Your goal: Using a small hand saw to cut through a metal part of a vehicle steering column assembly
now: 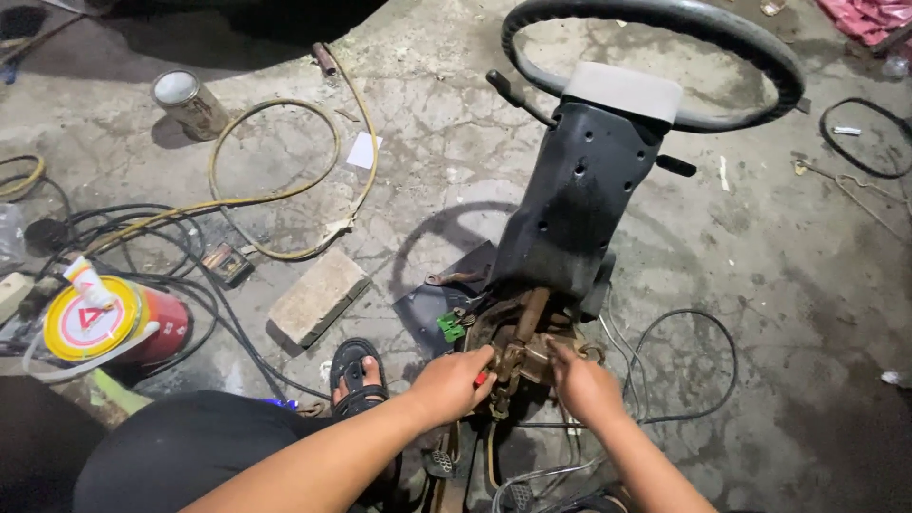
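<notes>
A steering column (579, 190) lies on the cracked concrete floor (779, 285), its black plastic shroud running up toward the steering wheel (665, 19) at 12 o'clock and its rusty lower bracket (518, 347) pointing down toward the person at 6 o'clock. Both hands work at that bracket. The left hand (451, 385) comes in from 7 o'clock, its fingers clenched around a small red-handled tool (481, 378) pressed against the bracket. The right hand (581, 385) comes in from 5 o'clock, its fingers curled and touching the right side of the same bracket; whether they actually grip a part cannot be told. A green connector (450, 328) sits just beside the bracket at 10 o'clock, and loose black wires (684, 323) trail off at 3 o'clock. A sandalled foot (356, 375) rests on the floor near the left hand. Further out at 9 o'clock stand a brick (318, 296), a red can with a yellow lid (104, 323) and a yellow hose (275, 180); a small tin (188, 103) sits at 10 o'clock.
</notes>
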